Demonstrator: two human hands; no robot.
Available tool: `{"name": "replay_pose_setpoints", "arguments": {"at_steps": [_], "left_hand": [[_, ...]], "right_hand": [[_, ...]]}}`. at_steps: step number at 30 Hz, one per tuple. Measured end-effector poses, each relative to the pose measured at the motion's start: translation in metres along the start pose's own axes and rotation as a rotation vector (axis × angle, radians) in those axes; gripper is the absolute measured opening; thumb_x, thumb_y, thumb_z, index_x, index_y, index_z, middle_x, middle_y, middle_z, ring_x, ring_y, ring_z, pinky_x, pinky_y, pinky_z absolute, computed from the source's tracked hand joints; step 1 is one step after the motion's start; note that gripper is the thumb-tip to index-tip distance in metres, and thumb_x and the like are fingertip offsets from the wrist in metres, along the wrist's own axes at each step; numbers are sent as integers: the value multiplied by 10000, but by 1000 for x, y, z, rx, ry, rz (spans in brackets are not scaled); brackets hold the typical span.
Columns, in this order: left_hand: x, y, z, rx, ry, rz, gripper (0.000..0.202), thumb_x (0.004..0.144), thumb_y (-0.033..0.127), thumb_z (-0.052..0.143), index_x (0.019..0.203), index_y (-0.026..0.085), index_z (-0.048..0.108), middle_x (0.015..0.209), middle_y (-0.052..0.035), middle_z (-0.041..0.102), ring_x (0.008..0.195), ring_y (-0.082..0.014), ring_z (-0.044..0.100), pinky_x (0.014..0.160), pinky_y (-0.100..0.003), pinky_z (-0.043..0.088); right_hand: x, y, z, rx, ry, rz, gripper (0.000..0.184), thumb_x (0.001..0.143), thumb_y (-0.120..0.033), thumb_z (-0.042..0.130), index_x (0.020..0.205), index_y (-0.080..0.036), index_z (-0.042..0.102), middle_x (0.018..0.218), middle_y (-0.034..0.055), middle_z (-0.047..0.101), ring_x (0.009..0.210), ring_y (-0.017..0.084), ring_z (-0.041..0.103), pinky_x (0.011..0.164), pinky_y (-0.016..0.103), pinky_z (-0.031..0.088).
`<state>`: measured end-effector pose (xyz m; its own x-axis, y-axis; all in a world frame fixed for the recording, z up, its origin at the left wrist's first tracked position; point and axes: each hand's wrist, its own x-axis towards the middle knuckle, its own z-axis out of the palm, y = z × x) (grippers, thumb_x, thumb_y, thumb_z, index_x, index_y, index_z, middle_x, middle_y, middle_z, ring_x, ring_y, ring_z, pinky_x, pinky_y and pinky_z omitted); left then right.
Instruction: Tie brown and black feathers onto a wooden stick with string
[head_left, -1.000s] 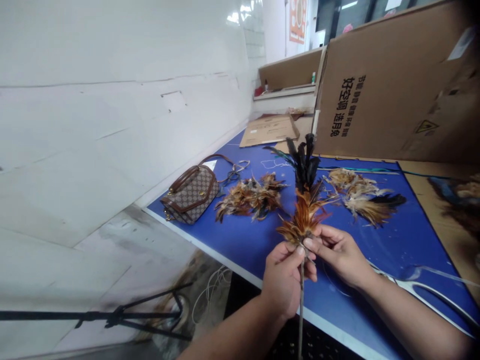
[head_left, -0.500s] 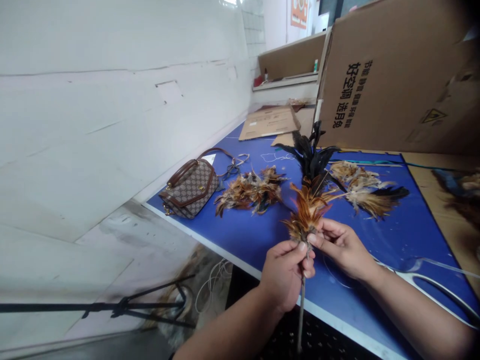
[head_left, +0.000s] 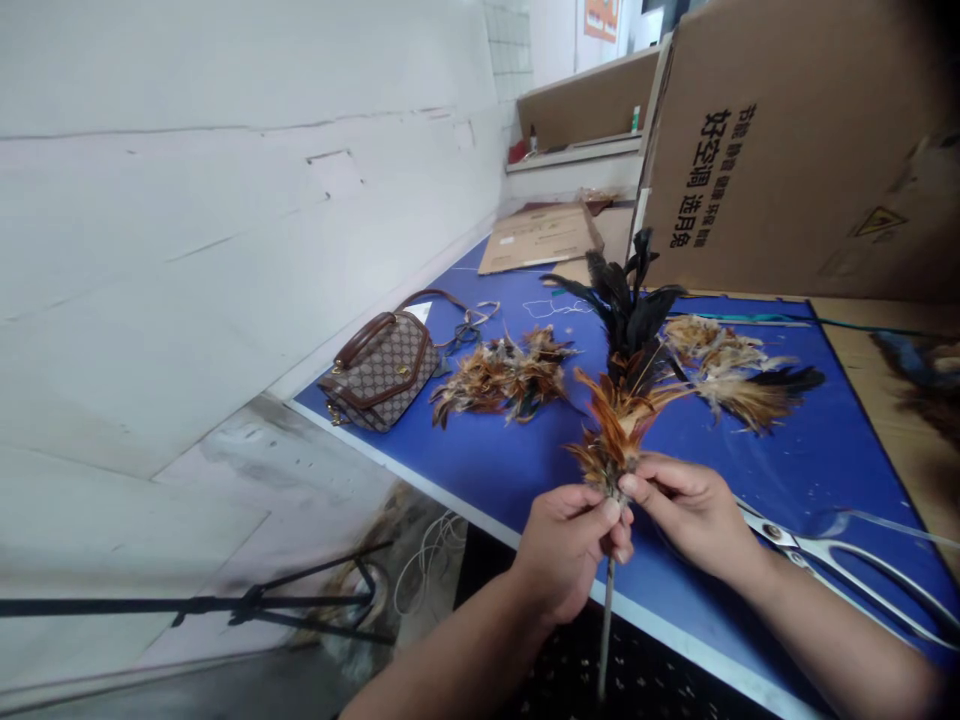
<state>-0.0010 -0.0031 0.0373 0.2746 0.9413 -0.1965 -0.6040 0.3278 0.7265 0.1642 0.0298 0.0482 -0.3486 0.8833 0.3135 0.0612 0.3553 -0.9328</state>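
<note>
A feather duster [head_left: 616, 400] stands upright over the table's front edge, black feathers at its top and brown ones below, on a thin stick. My left hand [head_left: 571, 548] is closed around it just under the lowest feathers, thumb on top. Pinched against the feather bases from the right is my right hand [head_left: 694, 512], thumb and forefinger together; whether it also holds a loose feather I cannot tell. Brown loose feathers [head_left: 501, 375] lie in a heap behind and left of the hands. Paler feathers [head_left: 739, 375] with some black ones lie to the right.
Metal scissors [head_left: 847, 560] lie beside my right forearm on the blue table [head_left: 480, 455]. A patterned handbag [head_left: 386, 370] sits at the table's left edge. Cardboard sheets [head_left: 536, 240] and a large carton [head_left: 795, 160] stand behind. A black tripod leg [head_left: 300, 603] reaches in low at left.
Both hands stay on the feather duster; the right thumb and fingers have shifted slightly down at the feather bases. More of the scissors shows past my right wrist. The view has tilted a little.
</note>
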Motion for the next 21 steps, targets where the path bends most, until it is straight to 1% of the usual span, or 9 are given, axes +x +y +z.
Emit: {"name": "replay_pose_setpoints", "arguments": {"at_steps": [4, 6, 8, 15, 19, 21], "left_hand": [[-2, 0, -2, 2, -14, -8, 240, 802, 286, 820, 757, 75, 716, 598, -38, 621, 508, -117, 562, 554, -269, 417], [-3, 0, -3, -9, -22, -10, 234, 797, 278, 823, 749, 79, 711, 603, -39, 623, 513, -119, 562, 554, -271, 422], [-4, 0, -3, -13, -24, -9, 235, 793, 277, 828, 748, 79, 711, 608, -41, 627, 517, -119, 561, 555, -270, 421], [-9, 2, -8, -13, -63, -26, 232, 817, 281, 817, 788, 60, 751, 653, -62, 647, 568, -114, 571, 587, -262, 410], [-11, 4, -12, -8, -118, -34, 210, 833, 274, 804, 822, 67, 768, 732, -99, 690, 603, -133, 605, 586, -267, 401], [-11, 4, -13, -10, -137, -44, 211, 830, 278, 806, 815, 71, 769, 728, -96, 686, 589, -136, 601, 572, -272, 396]], "right_hand": [[-5, -2, 9, -226, 49, -204, 278, 1004, -154, 590, 747, -212, 678, 660, 2, 639, 656, 141, 589, 687, 286, 473], [-7, 0, 11, -300, 75, -265, 264, 995, -127, 589, 754, -211, 657, 661, 0, 608, 653, 141, 567, 671, 287, 459], [-9, 2, 11, -340, 76, -297, 259, 989, -107, 588, 758, -211, 642, 659, -3, 590, 655, 141, 558, 666, 284, 451], [-13, -1, 9, -336, 33, -297, 258, 986, -81, 582, 777, -213, 652, 677, 0, 625, 661, 139, 567, 662, 281, 454], [-9, -7, 9, -245, -53, -274, 289, 996, -57, 556, 779, -224, 646, 663, -25, 693, 659, 126, 609, 721, 274, 486], [-8, -9, 8, -215, -75, -268, 285, 1000, -57, 551, 791, -225, 649, 665, -33, 702, 658, 121, 619, 733, 269, 492]]}}
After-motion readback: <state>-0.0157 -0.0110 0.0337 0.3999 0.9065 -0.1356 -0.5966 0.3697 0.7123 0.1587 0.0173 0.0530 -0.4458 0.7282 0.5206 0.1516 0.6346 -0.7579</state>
